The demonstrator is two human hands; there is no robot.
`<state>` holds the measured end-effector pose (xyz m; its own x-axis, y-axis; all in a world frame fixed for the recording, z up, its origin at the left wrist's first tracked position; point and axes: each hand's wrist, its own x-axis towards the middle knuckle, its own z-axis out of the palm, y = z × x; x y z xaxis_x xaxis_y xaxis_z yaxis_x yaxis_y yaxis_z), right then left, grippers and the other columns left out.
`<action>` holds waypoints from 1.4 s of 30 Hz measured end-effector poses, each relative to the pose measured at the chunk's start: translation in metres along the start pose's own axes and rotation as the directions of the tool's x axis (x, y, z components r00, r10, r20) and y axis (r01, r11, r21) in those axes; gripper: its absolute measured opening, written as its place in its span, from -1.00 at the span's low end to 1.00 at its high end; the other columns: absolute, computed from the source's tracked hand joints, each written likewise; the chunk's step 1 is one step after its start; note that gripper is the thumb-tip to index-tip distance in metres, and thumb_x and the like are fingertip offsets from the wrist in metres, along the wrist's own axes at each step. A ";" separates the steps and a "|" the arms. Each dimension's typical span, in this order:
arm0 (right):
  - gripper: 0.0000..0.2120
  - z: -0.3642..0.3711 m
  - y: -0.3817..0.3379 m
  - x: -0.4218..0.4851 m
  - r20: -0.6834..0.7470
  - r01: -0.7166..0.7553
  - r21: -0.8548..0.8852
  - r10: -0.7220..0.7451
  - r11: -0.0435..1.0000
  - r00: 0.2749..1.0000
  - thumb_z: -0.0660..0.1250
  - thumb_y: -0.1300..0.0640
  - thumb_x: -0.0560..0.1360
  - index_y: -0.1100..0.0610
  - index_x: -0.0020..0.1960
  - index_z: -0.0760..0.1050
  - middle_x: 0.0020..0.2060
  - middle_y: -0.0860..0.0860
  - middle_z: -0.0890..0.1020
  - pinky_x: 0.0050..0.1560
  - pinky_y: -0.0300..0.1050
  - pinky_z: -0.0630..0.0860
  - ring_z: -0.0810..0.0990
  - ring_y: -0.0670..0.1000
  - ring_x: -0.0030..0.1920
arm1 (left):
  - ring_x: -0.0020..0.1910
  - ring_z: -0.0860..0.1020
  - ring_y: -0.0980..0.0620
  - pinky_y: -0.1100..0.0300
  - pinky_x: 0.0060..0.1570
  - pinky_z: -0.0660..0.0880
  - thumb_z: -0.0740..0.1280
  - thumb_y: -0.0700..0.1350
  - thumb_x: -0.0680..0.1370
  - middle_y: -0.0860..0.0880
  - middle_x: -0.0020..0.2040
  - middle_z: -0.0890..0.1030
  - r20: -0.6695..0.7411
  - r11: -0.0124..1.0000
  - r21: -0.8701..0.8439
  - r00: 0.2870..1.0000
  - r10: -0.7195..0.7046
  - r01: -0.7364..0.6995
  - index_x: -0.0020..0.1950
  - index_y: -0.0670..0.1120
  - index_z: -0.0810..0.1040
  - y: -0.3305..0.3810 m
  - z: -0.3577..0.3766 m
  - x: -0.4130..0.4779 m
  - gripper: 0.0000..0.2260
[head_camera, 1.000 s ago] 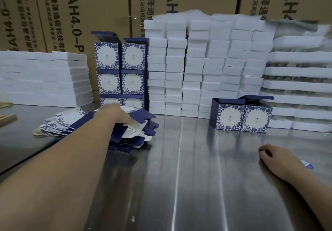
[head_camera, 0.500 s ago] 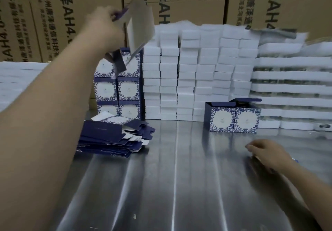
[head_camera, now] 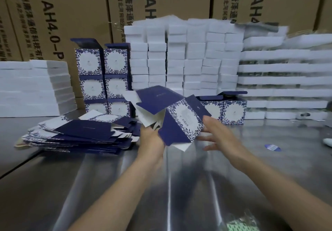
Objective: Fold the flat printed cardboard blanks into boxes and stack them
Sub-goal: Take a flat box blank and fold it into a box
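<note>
A navy and white floral cardboard blank [head_camera: 177, 121], partly opened into a box shape, hangs above the steel table [head_camera: 107, 185]. My left hand [head_camera: 152, 139] grips its lower left part from below. My right hand [head_camera: 215, 133] touches its right side with fingers spread. A pile of flat blanks [head_camera: 80, 135] lies to the left on the table. Folded floral boxes stand stacked two wide at the back left [head_camera: 102, 76]. Two more folded boxes [head_camera: 226, 111] sit at the right behind the blank.
White foam blocks are stacked in columns at the back centre [head_camera: 183, 56], in trays at the right [head_camera: 283, 79] and in a pile at the left [head_camera: 34, 87]. Brown shipping cartons [head_camera: 59, 15] form the back wall. A blue round sticker [head_camera: 272, 147] lies on the table.
My left hand took one blank from the pile, swung it high, then brought it down to the middle. My right hand left the table and came up to the blank.
</note>
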<state>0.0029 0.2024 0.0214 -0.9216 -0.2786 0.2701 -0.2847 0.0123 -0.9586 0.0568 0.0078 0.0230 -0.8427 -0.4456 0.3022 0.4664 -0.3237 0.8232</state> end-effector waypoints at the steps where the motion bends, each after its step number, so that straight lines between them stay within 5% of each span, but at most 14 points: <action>1: -0.27 0.001 0.002 -0.001 0.024 -0.015 0.008 0.015 1.000 1.000 0.36 -0.37 0.51 -0.05 0.57 0.36 0.34 -0.03 0.62 0.01 0.06 0.71 0.76 -0.01 0.08 | -0.05 0.69 -0.01 0.06 -0.09 0.64 0.51 -0.20 0.32 0.02 -0.02 0.77 0.009 0.999 0.025 0.999 0.031 -0.032 0.18 -0.05 0.66 -0.004 -0.001 -0.001 -0.58; 3: -0.05 0.004 0.004 -0.003 0.069 -0.054 0.032 0.051 0.998 0.996 0.43 -0.54 0.34 -0.19 0.61 0.26 0.43 -0.10 0.53 0.00 0.00 0.71 0.75 -0.03 0.11 | -0.09 0.71 0.12 0.21 -0.20 0.62 0.41 -0.37 0.49 0.14 -0.05 0.76 0.035 0.990 0.130 0.998 0.052 -0.056 0.29 0.06 0.54 -0.010 -0.001 -0.006 -0.54; 6: 0.07 0.004 0.007 -0.001 0.149 -0.121 0.098 0.105 0.988 0.983 0.46 -0.64 0.16 -0.43 0.57 0.16 0.49 -0.14 0.40 0.03 0.07 0.72 0.69 0.04 0.21 | -0.16 0.65 0.31 0.43 -0.25 0.53 0.39 -0.33 0.55 0.25 -0.09 0.72 0.136 0.912 0.358 0.978 0.161 -0.200 0.25 0.15 0.50 -0.020 -0.005 -0.014 -0.57; 10: -0.08 0.000 0.008 0.000 0.217 -0.126 0.078 0.106 0.989 0.970 0.58 -0.47 0.28 -0.70 0.42 0.05 0.42 -0.28 0.49 0.03 0.13 0.72 0.70 0.05 0.23 | -0.08 0.61 0.22 0.34 -0.09 0.50 0.31 -0.17 0.55 0.21 -0.09 0.66 0.317 0.810 0.502 0.936 0.155 -0.304 0.26 -0.01 0.58 -0.023 -0.005 -0.020 -0.71; 13: 0.09 -0.001 0.006 -0.001 0.225 -0.081 0.035 0.072 0.996 0.972 0.68 -0.32 0.27 -0.74 0.40 -0.09 0.47 -0.21 0.49 0.02 0.08 0.72 0.72 0.00 0.22 | -0.21 0.55 0.31 0.47 -0.24 0.45 0.25 -0.04 0.48 0.28 -0.23 0.62 0.341 0.771 0.566 0.934 0.103 -0.292 0.01 0.25 0.58 -0.028 -0.007 -0.017 -0.77; 17: 0.22 -0.002 0.007 0.000 0.224 -0.028 -0.023 0.032 0.999 0.974 0.74 -0.28 0.18 -0.75 0.39 -0.15 0.55 -0.23 0.36 0.07 0.05 0.71 0.61 -0.11 0.34 | -0.25 0.48 0.26 0.48 -0.28 0.39 0.25 -0.10 0.51 0.31 -0.31 0.56 0.298 0.790 0.579 0.954 0.024 -0.201 -0.08 0.27 0.58 -0.036 -0.013 -0.013 -0.76; 19: 0.22 -0.001 0.008 0.000 0.234 -0.017 -0.032 0.024 0.999 0.972 0.73 -0.28 0.20 -0.73 0.41 -0.16 0.55 -0.24 0.36 0.11 0.08 0.70 0.62 -0.11 0.33 | -0.14 0.49 0.21 0.37 -0.08 0.43 0.30 -0.09 0.57 0.21 -0.10 0.56 0.294 0.781 0.591 0.956 0.025 -0.202 0.18 0.22 0.61 -0.036 -0.015 -0.013 -0.73; 22: 0.14 -0.001 0.006 0.000 0.269 -0.035 0.000 0.033 0.999 0.962 0.68 -0.23 0.28 -0.66 0.48 -0.11 0.57 -0.14 0.36 0.18 0.16 0.68 0.70 0.04 0.25 | -0.32 0.52 0.30 0.48 -0.27 0.42 0.29 0.02 0.56 0.31 -0.23 0.61 0.319 0.795 0.543 0.942 0.101 -0.269 0.43 0.12 0.50 -0.031 -0.011 -0.011 -0.59; 24: 0.07 -0.003 0.002 0.001 0.310 -0.085 0.071 0.059 0.994 0.949 0.65 -0.16 0.32 -0.59 0.53 -0.02 0.56 -0.03 0.41 0.24 0.23 0.64 0.71 0.16 0.24 | -0.11 0.66 0.33 0.53 -0.19 0.47 0.30 -0.08 0.65 0.44 0.05 0.65 0.289 0.797 0.530 0.945 0.152 -0.290 0.62 0.23 0.25 -0.025 -0.010 -0.009 -0.44; 26: -0.04 -0.009 -0.003 0.003 0.364 -0.131 0.161 0.064 0.978 0.929 0.60 -0.09 0.40 -0.55 0.54 0.07 0.51 0.00 0.51 0.27 0.27 0.61 0.69 0.25 0.26 | 0.17 0.62 0.35 0.45 0.02 0.55 0.27 -0.22 0.67 0.51 0.27 0.54 0.281 0.825 0.480 0.943 0.178 -0.299 0.58 0.48 0.13 -0.018 -0.011 -0.009 -0.28; 29: -0.23 -0.021 -0.006 0.005 0.415 -0.119 0.252 0.004 0.960 0.910 0.48 -0.03 0.54 -0.53 0.53 0.16 0.45 0.06 0.57 0.17 0.26 0.64 0.66 0.32 0.28 | 0.42 0.54 0.13 -0.07 0.22 0.65 0.23 -0.35 0.67 0.27 0.45 0.53 0.285 0.902 0.346 0.945 0.161 -0.258 0.58 0.37 0.31 -0.017 -0.012 -0.004 -0.31; 33: -0.19 -0.033 -0.005 0.009 0.402 -0.139 0.388 -0.032 0.911 0.915 0.58 -0.16 0.43 -0.27 0.59 0.29 0.41 0.20 0.59 0.30 0.49 0.51 0.64 0.34 0.27 | 0.26 0.66 0.04 0.00 -0.05 0.71 0.31 -0.32 0.68 0.20 0.36 0.62 0.270 0.977 0.182 0.961 0.061 -0.113 0.51 0.31 0.48 -0.012 -0.010 0.001 -0.42; 37: -0.22 -0.040 -0.001 0.012 0.341 -0.165 0.572 -0.050 0.804 0.939 0.59 -0.19 0.37 0.03 0.51 0.50 0.43 0.21 0.57 0.33 0.42 0.51 0.60 0.36 0.35 | 0.16 0.72 -0.02 -0.03 0.01 0.71 0.44 -0.19 0.65 0.23 0.31 0.66 0.299 0.985 0.166 0.954 -0.005 -0.047 0.52 0.23 0.49 -0.008 -0.009 0.001 -0.50; 42: -0.10 -0.042 -0.003 0.013 0.224 -0.147 0.710 -0.023 0.689 0.974 0.67 -0.20 0.27 0.04 0.53 0.48 0.42 0.24 0.57 0.21 0.29 0.64 0.60 0.43 0.31 | 0.21 0.70 -0.13 -0.10 0.14 0.67 0.55 -0.19 0.55 0.05 0.32 0.67 0.404 0.979 0.172 0.899 -0.169 0.107 0.50 0.24 0.51 -0.006 -0.015 0.008 -0.41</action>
<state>-0.0198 0.2393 0.0315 -0.8320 -0.4873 0.2653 0.1264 -0.6320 -0.7646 0.0514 -0.0061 0.0137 -0.9451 -0.0087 0.3267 0.3205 -0.2211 0.9211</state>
